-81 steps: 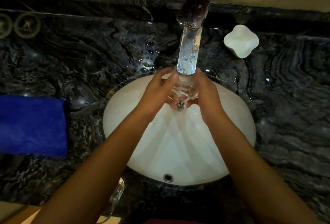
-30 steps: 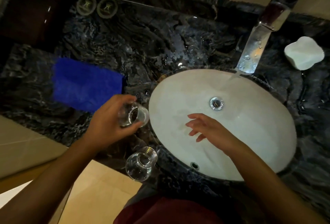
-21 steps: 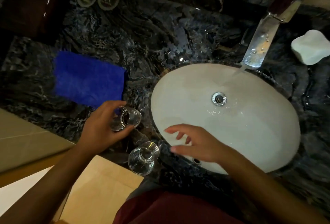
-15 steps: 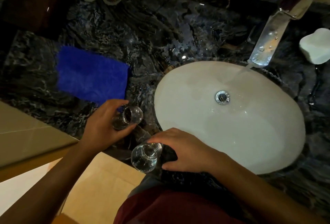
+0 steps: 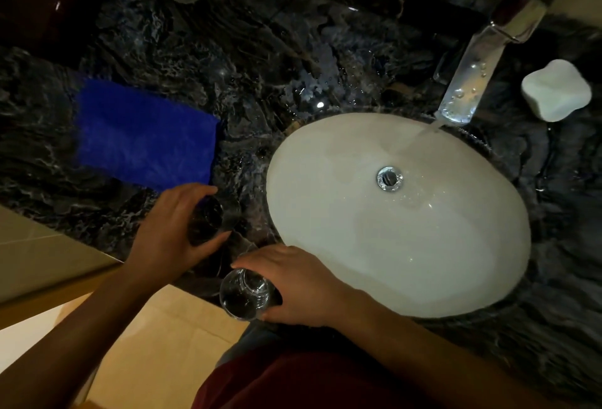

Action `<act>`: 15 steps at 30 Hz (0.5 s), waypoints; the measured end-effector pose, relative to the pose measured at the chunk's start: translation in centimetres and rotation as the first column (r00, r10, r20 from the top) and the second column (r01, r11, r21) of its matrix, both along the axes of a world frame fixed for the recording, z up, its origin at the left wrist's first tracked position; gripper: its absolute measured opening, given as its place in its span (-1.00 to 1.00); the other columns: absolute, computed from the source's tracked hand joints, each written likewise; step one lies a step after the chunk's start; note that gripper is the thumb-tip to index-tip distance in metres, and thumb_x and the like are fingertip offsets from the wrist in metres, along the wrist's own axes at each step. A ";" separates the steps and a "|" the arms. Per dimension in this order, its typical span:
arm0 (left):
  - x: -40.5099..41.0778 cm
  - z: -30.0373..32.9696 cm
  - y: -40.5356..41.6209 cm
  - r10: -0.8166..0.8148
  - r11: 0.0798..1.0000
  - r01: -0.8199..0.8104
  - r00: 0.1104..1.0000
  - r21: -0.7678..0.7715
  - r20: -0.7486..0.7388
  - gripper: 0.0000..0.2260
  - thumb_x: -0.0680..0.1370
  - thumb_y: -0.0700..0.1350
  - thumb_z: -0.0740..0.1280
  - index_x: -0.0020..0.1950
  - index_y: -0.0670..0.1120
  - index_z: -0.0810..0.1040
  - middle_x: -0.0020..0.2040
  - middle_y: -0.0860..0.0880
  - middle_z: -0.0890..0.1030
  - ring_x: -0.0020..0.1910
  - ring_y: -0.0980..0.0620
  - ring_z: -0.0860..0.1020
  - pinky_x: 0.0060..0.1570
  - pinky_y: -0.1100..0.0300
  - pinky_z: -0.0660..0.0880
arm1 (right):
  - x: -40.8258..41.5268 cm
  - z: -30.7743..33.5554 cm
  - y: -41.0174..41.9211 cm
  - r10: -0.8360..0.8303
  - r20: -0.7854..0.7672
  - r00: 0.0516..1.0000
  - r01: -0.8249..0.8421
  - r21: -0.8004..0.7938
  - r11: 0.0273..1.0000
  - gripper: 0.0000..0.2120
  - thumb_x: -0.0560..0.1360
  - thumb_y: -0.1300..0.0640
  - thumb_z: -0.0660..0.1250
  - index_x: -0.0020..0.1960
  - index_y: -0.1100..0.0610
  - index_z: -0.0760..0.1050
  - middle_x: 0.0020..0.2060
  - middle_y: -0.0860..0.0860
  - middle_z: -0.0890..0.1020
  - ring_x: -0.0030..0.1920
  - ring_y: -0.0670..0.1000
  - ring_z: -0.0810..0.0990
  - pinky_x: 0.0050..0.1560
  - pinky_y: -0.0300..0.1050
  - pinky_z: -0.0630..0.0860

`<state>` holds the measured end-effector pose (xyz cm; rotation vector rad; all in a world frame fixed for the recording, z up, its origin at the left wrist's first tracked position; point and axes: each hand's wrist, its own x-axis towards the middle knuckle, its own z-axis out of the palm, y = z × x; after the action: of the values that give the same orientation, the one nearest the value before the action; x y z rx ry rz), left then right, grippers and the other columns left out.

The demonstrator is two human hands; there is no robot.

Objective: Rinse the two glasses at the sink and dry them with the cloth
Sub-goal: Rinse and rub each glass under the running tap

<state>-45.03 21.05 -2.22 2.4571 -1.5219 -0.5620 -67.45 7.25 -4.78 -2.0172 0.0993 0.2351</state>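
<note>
With water running from the faucet (image 5: 469, 83) into the sink (image 5: 342, 278), my left hand (image 5: 166, 232) has its fingers wrapped round one glass (image 5: 211, 219) on the tabletop (image 5: 260, 66) just left of the sink, and my right hand (image 5: 296, 281) fingers clasp the second glass (image 5: 242, 294) at the sink's near-left edge. Step looks like the swap between glasses, so next I'd carry the second glass under the stream, grip firm since wet glass slips; blue cloth (image 5: 143, 135) lies further left of the sink, drying not started.
</note>
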 end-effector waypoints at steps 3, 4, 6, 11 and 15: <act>0.3 0.1 0.0 0.000 1.000 0.001 1.000 0.022 -0.013 -0.29 0.44 0.33 0.36 0.48 -0.05 0.44 0.35 -0.12 0.55 0.31 -0.08 0.50 0.22 0.02 0.45 | -0.1 0.1 -0.1 -0.085 -0.007 0.996 0.085 0.034 0.996 -0.27 0.39 -0.06 0.59 0.50 -0.08 0.39 0.34 -0.06 0.60 0.31 0.01 0.54 0.28 -0.07 0.46; 0.2 0.2 -0.1 -0.003 1.000 0.004 1.000 0.022 -0.017 -0.29 0.45 0.34 0.35 0.48 -0.05 0.43 0.35 -0.11 0.54 0.31 -0.08 0.49 0.23 0.03 0.44 | -0.2 0.2 -0.3 -0.123 -0.017 0.992 0.124 0.052 0.991 -0.26 0.37 -0.08 0.60 0.48 -0.12 0.38 0.32 -0.09 0.61 0.28 -0.02 0.55 0.25 -0.07 0.49; 0.1 0.6 -0.1 -0.011 1.000 0.012 1.000 0.023 -0.027 -0.28 0.45 0.35 0.34 0.48 -0.06 0.44 0.35 -0.12 0.54 0.32 -0.09 0.49 0.23 0.02 0.44 | -0.7 0.5 -1.2 -0.203 -0.043 0.978 0.206 0.086 0.975 -0.23 0.34 -0.12 0.62 0.46 -0.20 0.35 0.29 -0.15 0.62 0.25 -0.07 0.57 0.22 -0.06 0.54; -0.3 2.3 -1.4 -0.034 0.999 0.034 0.999 0.007 -0.037 -0.23 0.54 0.45 0.21 0.47 -0.14 0.47 0.39 -0.18 0.55 0.35 -0.16 0.49 0.30 0.00 0.39 | -2.7 1.1 -5.0 -0.441 -0.119 0.889 0.456 0.152 0.877 -0.19 0.26 -0.23 0.64 0.43 -0.27 0.38 0.24 -0.29 0.64 0.20 -0.24 0.61 0.21 -0.26 0.53; -2.4 3.8 -6.0 -0.057 0.986 0.064 0.997 -0.157 0.049 -0.49 0.60 0.12 0.29 0.39 -0.23 0.55 0.36 -0.25 0.56 0.33 -0.23 0.50 0.34 0.06 0.30 | -4.1 1.4 -8.4 -0.619 -0.169 0.767 0.641 0.171 0.748 -0.17 0.22 -0.26 0.65 0.42 -0.25 0.41 0.22 -0.28 0.66 0.17 -0.18 0.65 0.16 -0.25 0.57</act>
<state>-47.45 15.10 1.59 2.3254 -1.5965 -0.3828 -71.51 -1.12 -3.38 -1.6377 0.7818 -0.0888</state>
